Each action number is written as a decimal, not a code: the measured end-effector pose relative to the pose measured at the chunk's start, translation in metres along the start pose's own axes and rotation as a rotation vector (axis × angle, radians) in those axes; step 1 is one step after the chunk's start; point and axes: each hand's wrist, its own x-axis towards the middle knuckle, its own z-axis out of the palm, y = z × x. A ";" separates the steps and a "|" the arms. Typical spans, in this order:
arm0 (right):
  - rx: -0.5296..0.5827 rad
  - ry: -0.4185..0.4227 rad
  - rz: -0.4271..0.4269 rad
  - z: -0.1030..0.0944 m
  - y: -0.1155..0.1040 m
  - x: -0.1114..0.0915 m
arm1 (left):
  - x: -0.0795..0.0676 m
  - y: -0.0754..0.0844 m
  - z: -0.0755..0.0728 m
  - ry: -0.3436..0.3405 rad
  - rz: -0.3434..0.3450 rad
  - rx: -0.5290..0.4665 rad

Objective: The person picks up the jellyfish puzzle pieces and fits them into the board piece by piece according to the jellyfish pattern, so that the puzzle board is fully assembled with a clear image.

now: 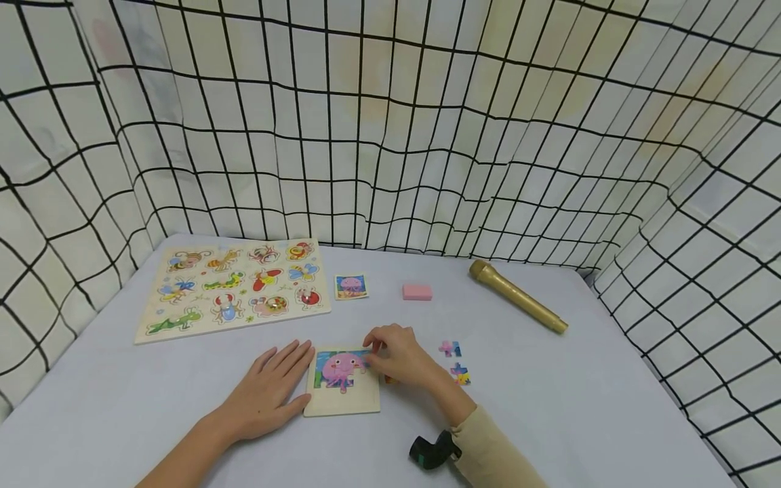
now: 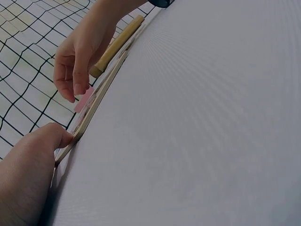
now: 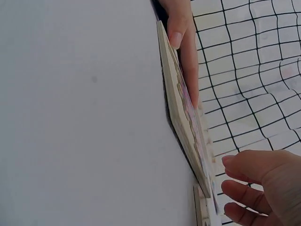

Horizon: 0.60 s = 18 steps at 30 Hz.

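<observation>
A small wooden jigsaw board (image 1: 360, 401) lies flat on the table, with a partly assembled pink jellyfish picture (image 1: 342, 369) and bare wood along its lower and right parts. My left hand (image 1: 268, 393) rests at its left side, fingers extended along the edge and thumb at the lower left corner. Over the upper right corner is my right hand (image 1: 396, 352), fingers loosely bent. In the right wrist view, a gap shows between the thumb (image 3: 240, 162) and fingers, with nothing in it. An orange jigsaw piece (image 1: 391, 380) peeks out beneath the right hand.
Loose jigsaw pieces (image 1: 450, 348) lie right of the board. Farther back are a large insect puzzle board (image 1: 244, 318), a jellyfish picture card (image 1: 351, 286), a pink block (image 1: 417, 292) and a gold microphone-shaped stick (image 1: 518, 297). Black netting (image 1: 390, 142) surrounds the table's far sides.
</observation>
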 end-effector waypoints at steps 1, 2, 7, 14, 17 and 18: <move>0.007 0.004 0.006 -0.001 0.002 -0.001 | 0.000 0.000 0.000 0.000 0.000 -0.002; 0.016 0.009 0.015 -0.003 0.003 -0.002 | 0.000 0.000 0.000 0.000 -0.001 -0.005; 0.014 0.044 0.043 -0.008 0.015 -0.005 | 0.000 0.000 0.001 -0.001 -0.006 -0.014; 0.004 0.091 0.076 -0.016 0.033 -0.011 | -0.001 0.000 0.002 0.005 -0.006 -0.003; -0.004 0.122 0.088 -0.021 0.040 -0.016 | -0.001 0.001 0.002 0.007 -0.004 0.000; -0.003 0.132 0.095 -0.023 0.043 -0.017 | -0.001 0.001 0.002 0.008 -0.004 0.002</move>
